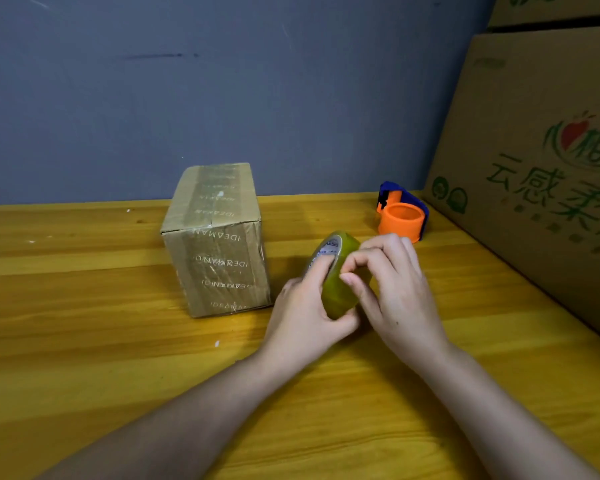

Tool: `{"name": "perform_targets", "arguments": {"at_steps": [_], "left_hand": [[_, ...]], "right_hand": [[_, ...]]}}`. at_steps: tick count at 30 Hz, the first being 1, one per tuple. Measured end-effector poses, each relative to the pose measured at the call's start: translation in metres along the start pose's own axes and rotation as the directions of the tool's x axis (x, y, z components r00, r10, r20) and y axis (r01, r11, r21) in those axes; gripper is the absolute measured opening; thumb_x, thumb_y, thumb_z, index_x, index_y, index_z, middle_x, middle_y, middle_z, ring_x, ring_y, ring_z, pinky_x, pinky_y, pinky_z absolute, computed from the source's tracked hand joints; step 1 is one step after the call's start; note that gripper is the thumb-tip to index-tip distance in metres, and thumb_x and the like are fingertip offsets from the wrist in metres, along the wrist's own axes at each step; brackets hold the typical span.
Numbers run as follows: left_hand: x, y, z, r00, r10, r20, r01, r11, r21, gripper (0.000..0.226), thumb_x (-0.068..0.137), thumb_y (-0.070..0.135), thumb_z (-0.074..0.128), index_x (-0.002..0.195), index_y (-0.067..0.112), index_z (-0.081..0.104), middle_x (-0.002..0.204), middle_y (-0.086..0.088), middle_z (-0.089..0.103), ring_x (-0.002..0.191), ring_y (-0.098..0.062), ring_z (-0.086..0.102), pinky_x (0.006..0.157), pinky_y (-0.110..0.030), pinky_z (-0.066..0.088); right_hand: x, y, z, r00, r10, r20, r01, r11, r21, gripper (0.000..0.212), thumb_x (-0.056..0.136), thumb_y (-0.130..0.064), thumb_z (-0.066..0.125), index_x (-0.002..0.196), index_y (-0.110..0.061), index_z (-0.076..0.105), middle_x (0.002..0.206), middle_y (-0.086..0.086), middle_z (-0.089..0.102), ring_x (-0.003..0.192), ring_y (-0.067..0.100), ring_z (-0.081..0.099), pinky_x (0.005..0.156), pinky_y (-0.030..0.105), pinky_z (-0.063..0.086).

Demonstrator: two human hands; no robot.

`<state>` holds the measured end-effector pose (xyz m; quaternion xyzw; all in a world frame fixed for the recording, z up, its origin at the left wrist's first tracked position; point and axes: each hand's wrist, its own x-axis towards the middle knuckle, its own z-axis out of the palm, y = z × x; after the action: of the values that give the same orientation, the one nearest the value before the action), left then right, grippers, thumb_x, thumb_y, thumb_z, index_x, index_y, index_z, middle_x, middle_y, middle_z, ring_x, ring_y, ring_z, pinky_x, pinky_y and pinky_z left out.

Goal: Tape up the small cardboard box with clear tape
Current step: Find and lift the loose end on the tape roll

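Note:
A small brown cardboard box [217, 244] stands on the wooden table, its flaps down and printed tape strips running over its top and front. Just right of it I hold a roll of yellowish clear tape [340, 289] on edge above the table. My left hand [305, 317] grips the roll from the left, with fingers in its core and the thumb under it. My right hand [395, 292] rests on the roll's outer face, fingertips pinched against the tape surface. Neither hand touches the box.
An orange and blue tape dispenser [402, 216] sits behind my hands at the table's back right. A large printed carton [534, 168] leans along the right side. A grey wall [222, 81] backs the wooden table [84, 341].

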<state>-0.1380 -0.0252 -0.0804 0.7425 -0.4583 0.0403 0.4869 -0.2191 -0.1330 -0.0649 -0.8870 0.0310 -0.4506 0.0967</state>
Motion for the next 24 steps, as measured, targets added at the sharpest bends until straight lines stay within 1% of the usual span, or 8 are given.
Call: {"name": "perform_targets", "arguments": {"at_steps": [2,4,6,8,11,15,21,24], "left_hand": [[0.0003,-0.0010,0.0001,1.000,-0.017,0.004,0.018,0.999,-0.051,0.048,0.063,0.040,0.058,0.109,0.036,0.042,0.089,0.000,0.068,0.086,-0.028,0.065,0.076,-0.039,0.052],[0.0004,-0.0034,0.0004,1.000,-0.029,-0.005,0.029,0.995,-0.091,0.050,0.063,0.039,0.059,0.111,0.033,0.046,0.090,0.000,0.068,0.085,-0.028,0.065,0.076,-0.041,0.052],[0.0012,-0.0054,0.0001,0.999,-0.045,-0.022,0.042,0.992,-0.118,0.053,0.062,0.040,0.059,0.113,0.030,0.048,0.086,-0.002,0.068,0.081,-0.028,0.064,0.074,-0.043,0.052],[0.0015,-0.0061,0.0003,0.999,-0.045,-0.024,0.043,0.995,-0.095,0.055,0.062,0.041,0.058,0.115,0.030,0.047,0.082,-0.004,0.067,0.076,-0.028,0.063,0.071,-0.042,0.052],[0.0017,-0.0059,0.0008,0.999,-0.028,-0.016,0.027,0.998,-0.052,0.056,0.063,0.041,0.057,0.117,0.031,0.045,0.089,-0.002,0.068,0.084,-0.027,0.065,0.074,-0.041,0.053],[0.0011,-0.0056,0.0001,1.000,-0.008,-0.015,0.007,1.000,-0.026,0.053,0.064,0.041,0.057,0.115,0.032,0.044,0.093,0.002,0.069,0.085,-0.024,0.066,0.077,-0.038,0.052],[-0.0004,-0.0055,0.0018,0.997,0.073,-0.020,-0.071,0.993,0.090,0.045,0.067,0.033,0.062,0.109,0.029,0.046,0.088,0.002,0.068,0.082,-0.024,0.065,0.077,-0.030,0.049],[-0.0010,-0.0039,0.0016,0.996,0.084,-0.013,-0.082,0.989,0.119,0.044,0.068,0.032,0.063,0.109,0.025,0.048,0.081,-0.001,0.067,0.077,-0.024,0.064,0.074,-0.026,0.045]], "right_hand": [[-0.0006,0.0011,0.0006,0.999,-0.040,-0.017,0.040,0.999,-0.015,0.014,0.089,-0.027,0.055,0.093,-0.015,0.059,0.098,0.000,0.053,0.090,0.018,0.050,0.078,0.029,0.043],[-0.0010,0.0019,0.0009,0.999,-0.040,-0.032,0.041,0.999,0.022,0.014,0.089,-0.027,0.058,0.095,-0.015,0.060,0.098,0.002,0.060,0.091,0.019,0.054,0.077,0.034,0.046],[-0.0009,0.0018,-0.0001,1.000,0.019,-0.018,-0.017,0.995,0.100,0.022,0.087,-0.030,0.061,0.105,-0.018,0.058,0.103,0.001,0.062,0.096,0.015,0.054,0.081,0.029,0.046],[-0.0009,0.0025,-0.0011,0.999,0.050,0.000,-0.049,0.993,0.110,0.031,0.086,-0.033,0.063,0.114,-0.019,0.061,0.108,0.000,0.062,0.100,0.012,0.053,0.086,0.022,0.042],[-0.0008,0.0027,-0.0009,0.999,0.012,-0.031,-0.009,0.996,0.090,0.025,0.085,-0.027,0.067,0.107,-0.015,0.070,0.106,0.002,0.063,0.099,0.016,0.056,0.090,0.020,0.039],[0.0000,0.0001,-0.0009,0.997,0.038,-0.070,-0.027,0.988,0.153,0.016,0.084,-0.024,0.068,0.095,-0.014,0.073,0.098,0.002,0.063,0.094,0.017,0.056,0.088,0.017,0.037],[-0.0001,-0.0011,-0.0004,0.994,0.084,-0.071,-0.074,0.989,0.124,0.016,0.087,-0.025,0.062,0.088,-0.011,0.069,0.092,0.001,0.061,0.091,0.011,0.052,0.084,0.013,0.036],[0.0011,0.0003,-0.0002,0.998,0.041,-0.050,-0.038,0.998,0.051,0.019,0.089,-0.027,0.058,0.088,-0.010,0.066,0.092,0.003,0.060,0.088,0.015,0.052,0.080,0.020,0.040]]}}
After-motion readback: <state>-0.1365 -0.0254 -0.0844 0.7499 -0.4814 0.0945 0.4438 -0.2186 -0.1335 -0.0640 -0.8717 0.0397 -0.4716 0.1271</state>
